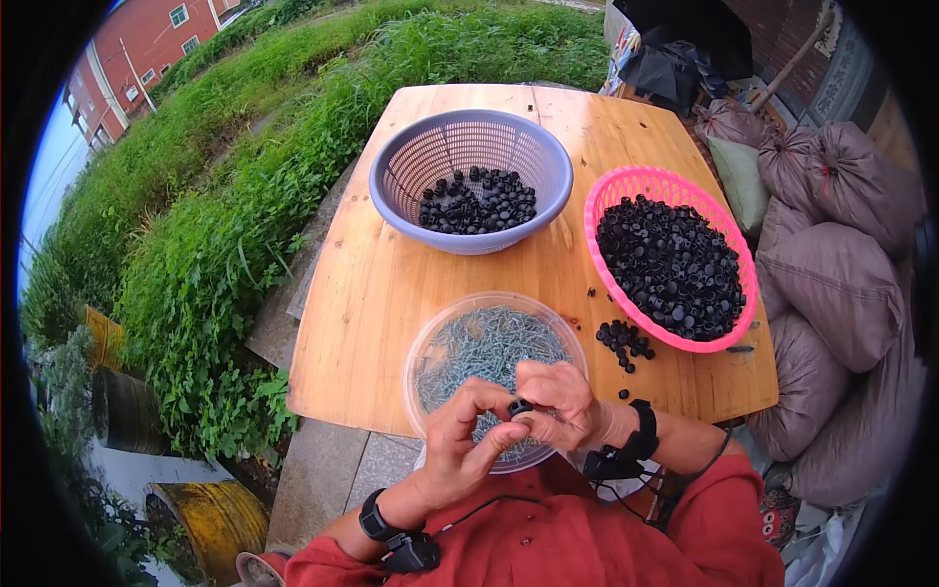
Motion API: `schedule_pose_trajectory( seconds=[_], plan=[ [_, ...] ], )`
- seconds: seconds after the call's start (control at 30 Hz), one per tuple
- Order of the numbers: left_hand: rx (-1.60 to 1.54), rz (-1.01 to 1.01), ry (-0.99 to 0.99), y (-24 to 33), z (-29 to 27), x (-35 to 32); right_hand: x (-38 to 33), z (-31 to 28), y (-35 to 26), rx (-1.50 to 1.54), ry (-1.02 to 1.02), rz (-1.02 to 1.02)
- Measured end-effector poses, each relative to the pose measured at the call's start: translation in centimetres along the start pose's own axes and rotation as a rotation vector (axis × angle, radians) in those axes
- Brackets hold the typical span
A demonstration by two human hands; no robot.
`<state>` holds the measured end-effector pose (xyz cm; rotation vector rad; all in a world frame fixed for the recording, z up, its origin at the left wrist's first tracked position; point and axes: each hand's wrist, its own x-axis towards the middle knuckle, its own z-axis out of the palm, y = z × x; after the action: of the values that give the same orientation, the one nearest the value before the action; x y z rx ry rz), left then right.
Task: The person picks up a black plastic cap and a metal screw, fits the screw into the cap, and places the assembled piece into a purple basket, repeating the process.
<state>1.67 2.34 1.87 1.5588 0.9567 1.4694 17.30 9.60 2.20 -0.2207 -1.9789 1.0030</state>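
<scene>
Close together over the near side of a clear round tub [416, 372], my left hand [465, 428] and my right hand [565, 403] meet at the fingertips. Between them is a small round black plastic cap [519, 407], pinched by the fingers of both. Whether a screw is also in the fingers is hidden. Thin silvery screws [494, 342] fill the tub below. Right of the tub, several loose black caps [626, 342] lie on the wooden table [337, 333].
A grey-purple plastic basket [391, 210] with black caps stands at the table's far side. On the right, a pink basket [597, 220] is heaped with black plastic pieces. Stuffed brownish sacks [831, 284] pile up beyond the right edge. Grass [215, 245] grows to the left.
</scene>
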Motion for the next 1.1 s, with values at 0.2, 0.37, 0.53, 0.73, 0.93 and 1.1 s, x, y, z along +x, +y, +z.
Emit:
schedule_pose_trajectory(
  seconds=[0.2, 0.37, 0.53, 0.73, 0.93, 1.1],
  plan=[
    [0.053, -0.003, -0.082, -0.3, -0.9, 1.6, 0.1, -0.7, -0.1, 0.100, -0.016, 0.162],
    [0.164, 0.137, -0.138, -0.5, -0.5, 2.0, -0.8, -0.1, -0.2, 0.285, 0.035, 0.311],
    [0.091, 0.164, 0.000, -1.4, 0.7, 1.6, -1.4, 0.3, 0.1, 0.365, 0.118, 0.388],
    [0.143, 0.138, -0.022, -1.3, 0.6, 2.0, -1.8, -0.1, -0.1, 0.592, 0.041, 0.522],
    [0.054, 0.087, 0.011, -1.5, 1.1, 1.6, -2.7, 1.0, -0.3, 0.969, 0.209, 0.679],
    [0.152, 0.108, 0.016, -1.6, 0.9, 1.6, -2.7, 0.4, -0.4, 0.976, 0.176, 0.801]
  ],
)
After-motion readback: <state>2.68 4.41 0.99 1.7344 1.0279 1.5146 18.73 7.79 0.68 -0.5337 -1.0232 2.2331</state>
